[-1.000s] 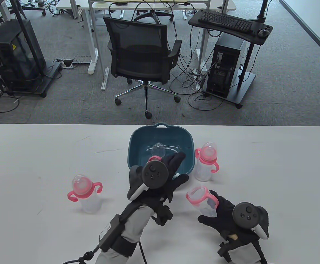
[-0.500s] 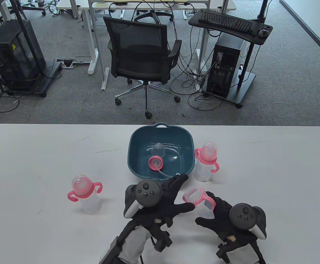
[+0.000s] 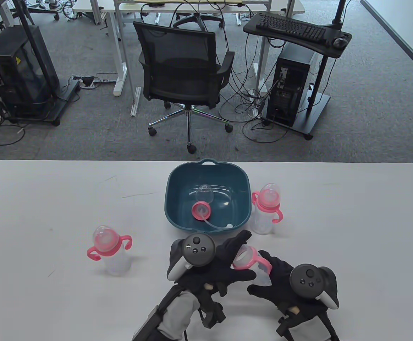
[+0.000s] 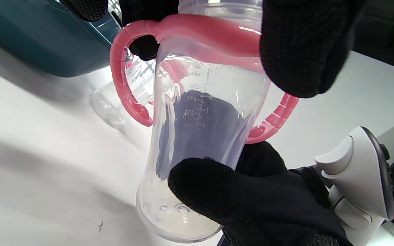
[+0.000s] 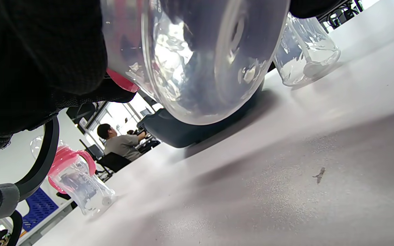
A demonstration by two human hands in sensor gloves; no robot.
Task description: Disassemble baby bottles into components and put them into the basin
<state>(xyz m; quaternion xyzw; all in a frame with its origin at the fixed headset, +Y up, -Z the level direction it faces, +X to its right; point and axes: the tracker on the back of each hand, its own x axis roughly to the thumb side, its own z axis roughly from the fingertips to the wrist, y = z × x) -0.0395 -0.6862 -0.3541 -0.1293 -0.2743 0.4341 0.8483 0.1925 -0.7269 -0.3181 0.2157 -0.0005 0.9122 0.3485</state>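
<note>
On the white table (image 3: 50, 199), the left hand (image 3: 220, 264) has come back from the basin (image 3: 172, 184) and now pinches the pink handle ring (image 3: 251, 257). Left wrist view: right hand (image 4: 251, 201) grips the open bottle (image 4: 200, 136). Right wrist view: the bottle is lifted; ring removal looks next.

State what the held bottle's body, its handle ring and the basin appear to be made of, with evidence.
Bottle body: clear glossy plastic, with printed measuring marks and the glove visible through it.
Handle ring: opaque pink plastic, ribbed grips.
Basin: teal, probably moulded plastic, smooth with a dull sheen.
</note>
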